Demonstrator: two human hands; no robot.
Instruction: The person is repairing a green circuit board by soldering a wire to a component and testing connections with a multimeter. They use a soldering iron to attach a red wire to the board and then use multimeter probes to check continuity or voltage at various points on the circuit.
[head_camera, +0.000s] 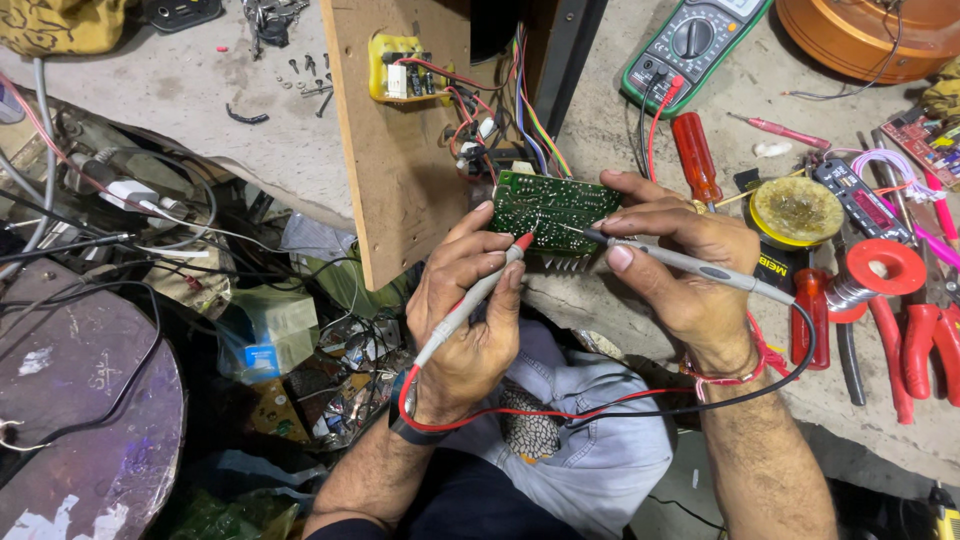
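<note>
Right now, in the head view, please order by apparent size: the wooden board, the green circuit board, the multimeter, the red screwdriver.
1. wooden board
2. multimeter, partly cut off by the frame edge
3. green circuit board, close to the multimeter, partly covered by fingers
4. red screwdriver

1 head camera looks steeply down, close over the workbench (620, 130).
</note>
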